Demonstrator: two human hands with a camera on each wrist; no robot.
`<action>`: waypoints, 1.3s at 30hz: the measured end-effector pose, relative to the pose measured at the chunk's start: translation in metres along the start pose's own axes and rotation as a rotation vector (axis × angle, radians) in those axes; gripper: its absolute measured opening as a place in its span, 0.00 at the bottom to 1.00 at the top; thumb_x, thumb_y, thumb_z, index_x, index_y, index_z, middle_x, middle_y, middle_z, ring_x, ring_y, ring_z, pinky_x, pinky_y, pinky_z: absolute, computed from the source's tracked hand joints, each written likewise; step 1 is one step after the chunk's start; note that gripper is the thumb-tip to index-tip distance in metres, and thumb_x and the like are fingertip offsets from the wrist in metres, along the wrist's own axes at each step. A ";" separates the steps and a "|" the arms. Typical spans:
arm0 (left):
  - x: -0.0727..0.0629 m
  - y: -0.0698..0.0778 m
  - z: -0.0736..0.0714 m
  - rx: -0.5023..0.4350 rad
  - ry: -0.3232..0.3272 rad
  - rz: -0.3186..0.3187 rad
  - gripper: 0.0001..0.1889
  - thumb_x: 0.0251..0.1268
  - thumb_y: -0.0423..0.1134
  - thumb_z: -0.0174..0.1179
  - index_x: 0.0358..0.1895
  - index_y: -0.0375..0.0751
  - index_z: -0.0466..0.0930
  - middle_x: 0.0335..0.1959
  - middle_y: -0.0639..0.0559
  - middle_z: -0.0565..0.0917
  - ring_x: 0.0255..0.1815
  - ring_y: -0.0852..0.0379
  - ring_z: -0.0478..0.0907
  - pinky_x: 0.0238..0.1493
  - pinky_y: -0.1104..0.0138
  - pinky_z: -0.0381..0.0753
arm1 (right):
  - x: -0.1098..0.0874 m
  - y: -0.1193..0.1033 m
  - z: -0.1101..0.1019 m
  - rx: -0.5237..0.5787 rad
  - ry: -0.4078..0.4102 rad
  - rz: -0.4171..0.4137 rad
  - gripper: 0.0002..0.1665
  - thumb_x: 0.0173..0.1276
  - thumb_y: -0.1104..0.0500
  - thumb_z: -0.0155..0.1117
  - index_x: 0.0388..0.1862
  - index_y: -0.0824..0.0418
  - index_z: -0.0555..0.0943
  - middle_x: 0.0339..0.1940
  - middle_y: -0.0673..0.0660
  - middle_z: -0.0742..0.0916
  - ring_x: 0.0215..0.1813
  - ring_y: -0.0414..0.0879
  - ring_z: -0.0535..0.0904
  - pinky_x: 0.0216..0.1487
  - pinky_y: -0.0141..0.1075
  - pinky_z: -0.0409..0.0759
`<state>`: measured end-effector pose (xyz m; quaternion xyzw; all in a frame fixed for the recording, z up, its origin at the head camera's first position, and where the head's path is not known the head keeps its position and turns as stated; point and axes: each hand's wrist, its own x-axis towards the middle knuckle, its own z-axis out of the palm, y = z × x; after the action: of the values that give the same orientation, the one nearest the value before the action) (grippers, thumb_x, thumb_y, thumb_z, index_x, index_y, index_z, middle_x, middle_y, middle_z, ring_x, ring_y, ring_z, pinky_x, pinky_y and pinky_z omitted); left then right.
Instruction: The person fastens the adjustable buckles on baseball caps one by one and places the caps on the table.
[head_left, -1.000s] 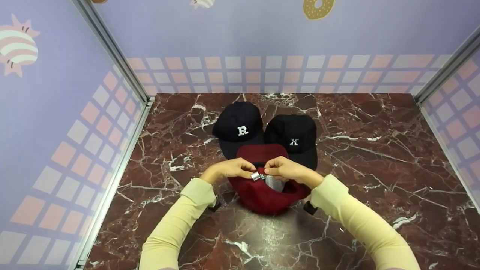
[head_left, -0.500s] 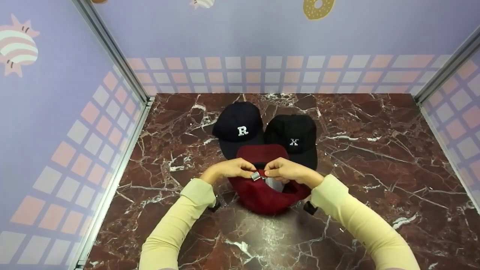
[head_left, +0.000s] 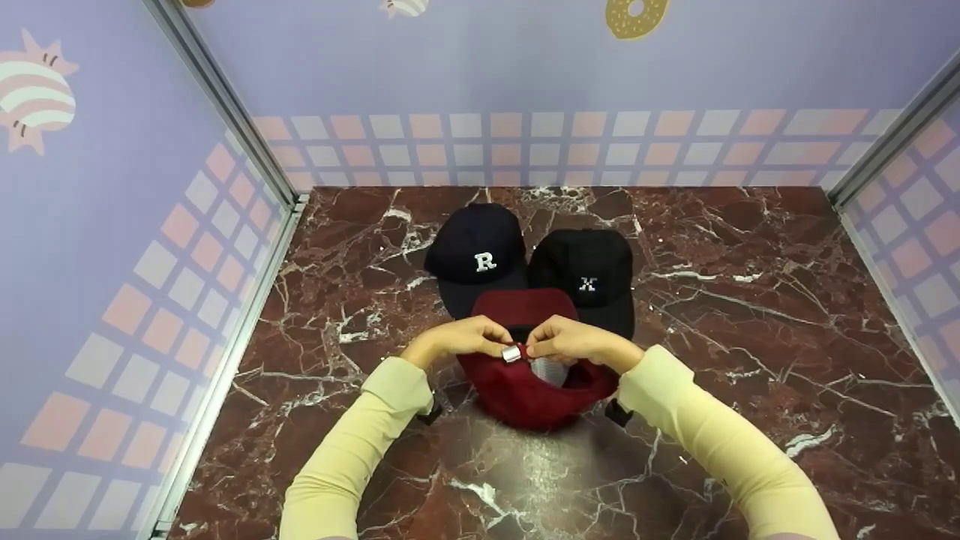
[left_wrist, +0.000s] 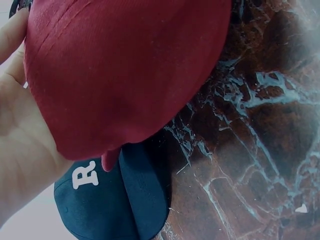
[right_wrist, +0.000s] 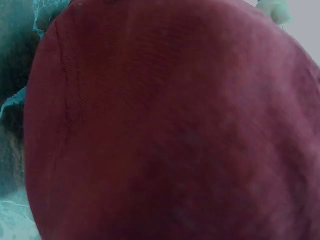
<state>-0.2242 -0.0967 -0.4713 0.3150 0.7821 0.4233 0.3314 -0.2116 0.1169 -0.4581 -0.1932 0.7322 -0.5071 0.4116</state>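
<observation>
A dark red baseball cap point(head_left: 517, 397) is held up between the two hands, its back opening toward the head camera and its brim point(head_left: 525, 304) pointing away. The left hand point(head_left: 471, 335) pinches the back strap near a silver metal buckle point(head_left: 511, 353). Just beside the buckle, the right hand point(head_left: 577, 341) pinches the short red strap point(head_left: 523, 349) between thumb and fingers. Red cloth of the crown point(left_wrist: 125, 75) hides the left fingertips in the left wrist view. In the right wrist view the crown point(right_wrist: 165, 120) covers nearly everything, the right hand included.
Behind the red cap lie a navy cap point(head_left: 480, 240) with a white R and a black cap point(head_left: 585, 262) with a small X-shaped mark. They rest on a red-brown marbled table point(head_left: 750, 337). Patterned panels point(head_left: 480, 90) wall the table at the back and both sides.
The right hand has shifted slightly left, bringing its strap end closer to the buckle. The buckle has tilted a little, while the left hand and the other caps stay where they were.
</observation>
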 end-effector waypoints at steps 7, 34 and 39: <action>0.004 -0.012 -0.003 -0.028 -0.005 0.041 0.12 0.52 0.42 0.60 0.34 0.35 0.81 0.24 0.63 0.76 0.26 0.68 0.66 0.29 0.76 0.64 | 0.004 0.001 -0.002 -0.074 -0.021 -0.027 0.12 0.60 0.63 0.54 0.26 0.74 0.72 0.06 0.44 0.64 0.10 0.34 0.53 0.12 0.27 0.52; 0.004 0.002 0.001 -0.006 0.023 -0.026 0.11 0.52 0.35 0.59 0.36 0.31 0.81 0.23 0.65 0.76 0.26 0.70 0.67 0.30 0.77 0.65 | 0.008 -0.006 -0.004 -0.306 0.014 -0.197 0.08 0.55 0.65 0.58 0.25 0.72 0.79 0.10 0.43 0.71 0.13 0.32 0.60 0.15 0.25 0.58; 0.002 0.000 0.000 -0.024 0.029 -0.018 0.11 0.53 0.35 0.58 0.35 0.29 0.80 0.22 0.65 0.75 0.25 0.69 0.66 0.27 0.77 0.63 | 0.000 -0.008 -0.013 -0.213 0.017 -0.090 0.10 0.60 0.61 0.56 0.31 0.69 0.79 0.13 0.48 0.75 0.12 0.36 0.67 0.14 0.26 0.66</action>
<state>-0.2256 -0.0947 -0.4715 0.2977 0.7844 0.4344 0.3277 -0.2231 0.1211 -0.4493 -0.2645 0.7758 -0.4460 0.3594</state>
